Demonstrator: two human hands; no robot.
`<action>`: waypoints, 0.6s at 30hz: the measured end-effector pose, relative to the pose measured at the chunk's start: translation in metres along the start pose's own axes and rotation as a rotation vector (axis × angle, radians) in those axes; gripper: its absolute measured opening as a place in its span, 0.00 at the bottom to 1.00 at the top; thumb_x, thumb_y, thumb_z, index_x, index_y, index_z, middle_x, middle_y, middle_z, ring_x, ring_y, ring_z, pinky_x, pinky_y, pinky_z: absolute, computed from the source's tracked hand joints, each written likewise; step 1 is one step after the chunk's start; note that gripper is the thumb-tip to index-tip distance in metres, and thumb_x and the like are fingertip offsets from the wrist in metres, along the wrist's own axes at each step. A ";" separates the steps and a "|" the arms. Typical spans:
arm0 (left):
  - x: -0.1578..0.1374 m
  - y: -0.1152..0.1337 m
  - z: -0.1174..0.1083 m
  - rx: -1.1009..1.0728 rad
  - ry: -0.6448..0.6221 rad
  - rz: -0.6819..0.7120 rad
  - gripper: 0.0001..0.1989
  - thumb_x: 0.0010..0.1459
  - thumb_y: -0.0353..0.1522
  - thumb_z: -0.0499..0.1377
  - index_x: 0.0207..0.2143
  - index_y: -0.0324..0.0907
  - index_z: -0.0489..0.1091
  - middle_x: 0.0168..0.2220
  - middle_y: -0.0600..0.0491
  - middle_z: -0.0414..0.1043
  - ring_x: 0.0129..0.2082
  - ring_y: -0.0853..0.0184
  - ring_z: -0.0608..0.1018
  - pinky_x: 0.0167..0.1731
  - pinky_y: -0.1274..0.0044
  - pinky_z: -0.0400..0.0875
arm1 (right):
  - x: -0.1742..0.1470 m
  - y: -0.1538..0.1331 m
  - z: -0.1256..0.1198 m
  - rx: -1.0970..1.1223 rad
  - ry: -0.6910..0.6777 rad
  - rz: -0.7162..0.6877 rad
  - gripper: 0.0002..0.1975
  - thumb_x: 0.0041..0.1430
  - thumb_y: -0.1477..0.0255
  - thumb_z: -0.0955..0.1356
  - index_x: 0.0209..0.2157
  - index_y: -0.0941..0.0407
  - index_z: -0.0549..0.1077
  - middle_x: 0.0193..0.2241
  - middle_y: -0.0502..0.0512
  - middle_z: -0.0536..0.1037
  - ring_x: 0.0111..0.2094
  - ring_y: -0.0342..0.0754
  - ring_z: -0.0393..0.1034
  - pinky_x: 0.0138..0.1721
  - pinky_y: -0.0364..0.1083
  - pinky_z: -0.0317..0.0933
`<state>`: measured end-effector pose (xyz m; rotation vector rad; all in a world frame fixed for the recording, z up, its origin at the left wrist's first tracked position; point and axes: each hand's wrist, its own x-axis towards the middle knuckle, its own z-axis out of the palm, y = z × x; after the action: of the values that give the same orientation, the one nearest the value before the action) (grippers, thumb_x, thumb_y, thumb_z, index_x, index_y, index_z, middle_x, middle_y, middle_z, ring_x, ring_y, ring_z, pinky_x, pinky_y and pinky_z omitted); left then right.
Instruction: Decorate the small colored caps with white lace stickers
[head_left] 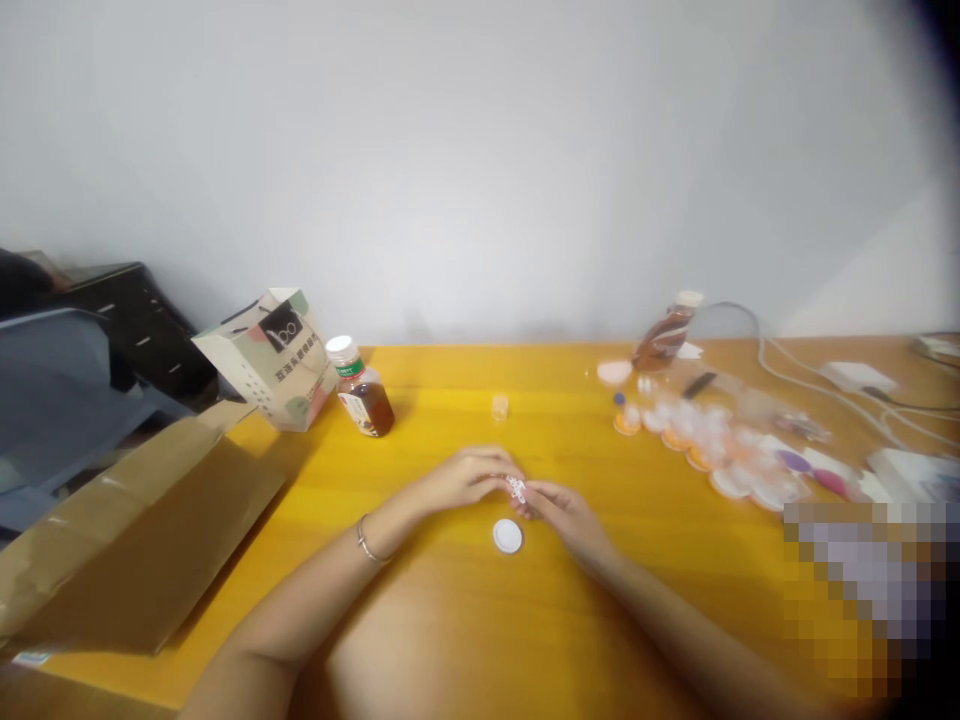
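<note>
Over the middle of the yellow table (442,620), my left hand (474,476) and my right hand (568,515) meet around a small white piece with a pink-red pattern (516,489). Fingers of both hands pinch it from either side; its exact kind is too small to make out. Just below the hands, a round white lid-like disc (508,536) lies flat on the wood. Beyond my fingers stands a small clear, pale orange block or pot (500,406), apart from both hands.
At left are an open cardboard box (150,540), a paper gift bag (281,365) and a dark drink bottle with a white cap (360,390). To the right stand a tilted cola bottle (666,335), several small clear pots (712,445), white cables (817,370) and a pixelated patch.
</note>
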<state>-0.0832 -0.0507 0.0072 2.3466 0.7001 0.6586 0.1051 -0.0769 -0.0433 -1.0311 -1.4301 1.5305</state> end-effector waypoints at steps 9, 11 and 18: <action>-0.002 0.000 0.000 0.022 -0.036 -0.051 0.14 0.59 0.34 0.47 0.43 0.42 0.68 0.37 0.49 0.70 0.37 0.70 0.72 0.40 0.80 0.63 | 0.001 0.002 0.000 0.033 0.001 0.016 0.14 0.49 0.61 0.66 0.30 0.57 0.75 0.25 0.52 0.75 0.27 0.44 0.67 0.32 0.43 0.60; -0.001 -0.001 0.001 0.019 -0.028 -0.058 0.14 0.58 0.34 0.48 0.43 0.43 0.68 0.37 0.49 0.70 0.37 0.69 0.72 0.40 0.80 0.64 | 0.000 0.001 0.001 0.018 0.015 0.021 0.15 0.48 0.60 0.66 0.30 0.57 0.75 0.25 0.53 0.75 0.26 0.44 0.67 0.31 0.44 0.60; 0.000 0.000 0.004 0.010 0.000 -0.093 0.13 0.58 0.34 0.50 0.42 0.42 0.69 0.38 0.49 0.71 0.37 0.69 0.72 0.40 0.80 0.64 | -0.004 -0.008 0.005 -0.004 0.074 0.017 0.13 0.46 0.60 0.67 0.28 0.56 0.76 0.22 0.50 0.75 0.25 0.43 0.66 0.32 0.43 0.60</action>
<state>-0.0810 -0.0528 0.0040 2.3070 0.8091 0.6148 0.1017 -0.0817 -0.0353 -1.0937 -1.3764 1.4868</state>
